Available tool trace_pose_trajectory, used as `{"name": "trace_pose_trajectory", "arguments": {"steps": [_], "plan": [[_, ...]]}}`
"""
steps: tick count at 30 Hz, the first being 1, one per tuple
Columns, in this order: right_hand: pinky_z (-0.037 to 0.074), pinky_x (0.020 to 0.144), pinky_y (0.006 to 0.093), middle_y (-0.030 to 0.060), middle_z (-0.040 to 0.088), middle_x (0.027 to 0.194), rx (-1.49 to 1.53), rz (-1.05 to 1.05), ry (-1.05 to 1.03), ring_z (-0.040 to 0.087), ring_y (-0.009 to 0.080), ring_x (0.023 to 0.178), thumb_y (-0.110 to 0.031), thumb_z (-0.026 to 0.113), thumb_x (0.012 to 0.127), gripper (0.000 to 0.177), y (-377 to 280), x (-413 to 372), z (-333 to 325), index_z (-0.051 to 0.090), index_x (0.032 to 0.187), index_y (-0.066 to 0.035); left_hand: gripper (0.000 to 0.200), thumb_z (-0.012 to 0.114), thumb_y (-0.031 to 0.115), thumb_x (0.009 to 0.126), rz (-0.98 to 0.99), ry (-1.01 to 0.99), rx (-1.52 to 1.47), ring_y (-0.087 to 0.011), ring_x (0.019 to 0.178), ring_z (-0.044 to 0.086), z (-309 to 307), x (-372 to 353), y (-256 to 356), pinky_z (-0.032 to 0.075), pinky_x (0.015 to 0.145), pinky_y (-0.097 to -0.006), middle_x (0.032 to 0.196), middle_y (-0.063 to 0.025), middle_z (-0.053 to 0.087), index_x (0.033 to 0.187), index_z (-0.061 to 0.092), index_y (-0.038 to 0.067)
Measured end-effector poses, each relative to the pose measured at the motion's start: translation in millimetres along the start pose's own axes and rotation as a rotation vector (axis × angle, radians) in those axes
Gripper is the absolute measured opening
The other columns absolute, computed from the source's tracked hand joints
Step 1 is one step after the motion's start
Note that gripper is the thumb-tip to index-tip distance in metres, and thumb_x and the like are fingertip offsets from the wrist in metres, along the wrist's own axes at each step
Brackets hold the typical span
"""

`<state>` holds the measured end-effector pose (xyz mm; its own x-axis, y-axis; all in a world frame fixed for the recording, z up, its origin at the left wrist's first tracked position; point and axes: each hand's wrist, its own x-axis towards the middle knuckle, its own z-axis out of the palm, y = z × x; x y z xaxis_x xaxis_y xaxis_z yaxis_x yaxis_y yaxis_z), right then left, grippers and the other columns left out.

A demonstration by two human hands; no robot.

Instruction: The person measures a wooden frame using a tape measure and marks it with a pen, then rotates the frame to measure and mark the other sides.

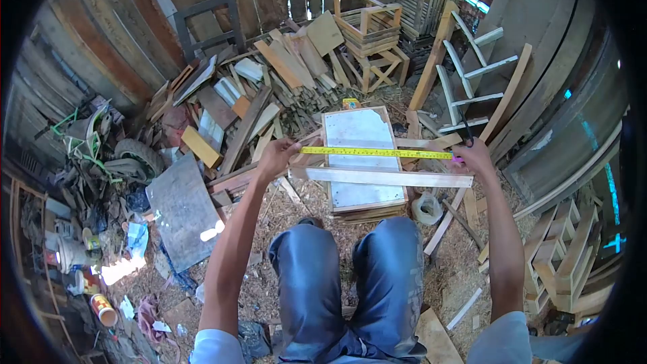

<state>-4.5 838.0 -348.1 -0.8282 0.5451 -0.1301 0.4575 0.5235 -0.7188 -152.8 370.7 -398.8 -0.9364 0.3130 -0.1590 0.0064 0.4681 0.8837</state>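
Observation:
A yellow measuring tape (377, 153) is stretched straight across a white-topped wooden stack (357, 125). My left hand (282, 151) pinches the tape's left end. At the other end my right hand (470, 153) is closed around a pink tape case (458, 160), and a thin black object (466, 125) sticks up from the same hand. A pale wooden strip (384, 176) lies across the stack just below the tape, roughly parallel to it. The strip's left end is near my left hand and its right end is below my right hand.
Scrap wood (283, 61) is heaped behind the stack. A grey board (183, 209) lies at the left, near a wheel (138, 155). A white ladder-like frame (465, 81) leans at the right. Beside the stack are a clear plastic container (427, 209) and wood shavings. My knees are close below.

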Motion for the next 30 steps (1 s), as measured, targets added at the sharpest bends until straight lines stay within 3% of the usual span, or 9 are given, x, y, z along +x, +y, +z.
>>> {"name": "trace_pose_trajectory", "arguments": {"steps": [5, 7, 9, 12, 15, 18, 21, 24, 30], "plan": [[0.048, 0.045, 0.0285, 0.0106, 0.057, 0.068, -0.03, 0.076, -0.071, 0.058, 0.0166, 0.054, -0.019, 0.069, 0.059, 0.035, -9, -9, -6, 0.05, 0.079, 0.003, 0.029, 0.067, 0.026, 0.079, -0.063, -0.093, -0.142, -0.0101, 0.063, 0.048, -7, 7, -15, 0.038, 0.055, -0.0264, 0.067, -0.0023, 0.057, 0.09, 0.065, 0.0], [0.049, 0.045, 0.0282, 0.0111, 0.057, 0.068, -0.084, 0.063, -0.025, 0.059, 0.0165, 0.055, -0.019, 0.07, 0.059, 0.037, -6, -11, -5, 0.049, 0.081, 0.003, 0.03, 0.068, 0.026, 0.078, -0.094, -0.131, -0.011, -0.0114, 0.064, 0.05, -10, 4, -6, 0.04, 0.058, -0.0271, 0.07, -0.0044, 0.059, 0.092, 0.065, 0.0], [0.049, 0.044, 0.0279, 0.0116, 0.056, 0.068, -0.138, 0.057, 0.026, 0.059, 0.0164, 0.056, -0.019, 0.07, 0.06, 0.039, -6, -10, -6, 0.048, 0.083, 0.004, 0.029, 0.067, 0.026, 0.078, 0.068, -0.264, -0.046, -0.0125, 0.066, 0.052, -11, 9, -8, 0.041, 0.06, -0.0279, 0.072, -0.0064, 0.061, 0.089, 0.065, -0.001], [0.048, 0.044, 0.0286, 0.0126, 0.056, 0.069, 0.006, 0.122, -0.073, 0.059, 0.0163, 0.054, -0.019, 0.071, 0.061, 0.043, -10, -15, -5, 0.047, 0.087, 0.005, 0.028, 0.065, 0.027, 0.08, 0.11, -0.299, 0.272, -0.0165, 0.072, 0.054, -12, 20, -8, 0.042, 0.065, -0.0295, 0.078, -0.0084, 0.061, 0.088, 0.065, 0.0], [0.047, 0.045, 0.0277, 0.0114, 0.056, 0.068, 0.0, 0.147, -0.113, 0.058, 0.0153, 0.051, -0.021, 0.073, 0.061, 0.044, -9, -11, -5, 0.047, 0.086, 0.005, 0.031, 0.065, 0.029, 0.079, 0.079, -0.388, 0.237, -0.0186, 0.073, 0.054, -11, 40, -14, 0.042, 0.066, -0.0313, 0.079, -0.0109, 0.061, 0.087, 0.065, 0.0], [0.045, 0.043, 0.0253, 0.0093, 0.057, 0.066, -0.207, -0.013, -0.078, 0.056, 0.0124, 0.049, -0.017, 0.071, 0.064, 0.039, 0, 8, -5, 0.049, 0.086, 0.006, 0.03, 0.066, 0.028, 0.078, 0.016, -0.527, 0.269, -0.0177, 0.074, 0.054, -12, 67, -8, 0.041, 0.068, -0.0312, 0.077, -0.01, 0.061, 0.086, 0.065, -0.001], [0.044, 0.043, 0.0241, 0.0076, 0.058, 0.067, 0.107, 0.168, -0.319, 0.056, 0.0105, 0.052, -0.016, 0.071, 0.068, 0.036, 1, 13, 0, 0.051, 0.087, 0.007, 0.027, 0.066, 0.025, 0.077, -0.039, -0.635, 0.333, -0.017, 0.073, 0.053, -11, 78, -1, 0.04, 0.066, -0.0312, 0.076, -0.0091, 0.059, 0.084, 0.065, -0.001], [0.044, 0.047, 0.0209, 0.0071, 0.058, 0.073, 0.1, 0.178, -0.129, 0.054, 0.0089, 0.055, -0.02, 0.073, 0.073, 0.04, -9, 3, 8, 0.052, 0.096, 0.006, 0.022, 0.068, 0.02, 0.075, 0.038, -0.646, 0.232, -0.0172, 0.073, 0.052, -13, 80, 4, 0.039, 0.064, -0.0307, 0.077, -0.0083, 0.056, 0.083, 0.066, 0.0], [0.048, 0.064, 0.0253, 0.0114, 0.06, 0.086, 0.023, 0.222, -0.067, 0.058, 0.0137, 0.073, -0.019, 0.073, 0.071, 0.047, -10, -17, 1, 0.05, 0.102, 0.008, 0.017, 0.068, 0.019, 0.075, -0.042, -0.686, 0.164, -0.0181, 0.076, 0.052, -15, 62, -9, 0.04, 0.066, -0.0306, 0.077, -0.0068, 0.055, 0.082, 0.068, 0.004]]}}
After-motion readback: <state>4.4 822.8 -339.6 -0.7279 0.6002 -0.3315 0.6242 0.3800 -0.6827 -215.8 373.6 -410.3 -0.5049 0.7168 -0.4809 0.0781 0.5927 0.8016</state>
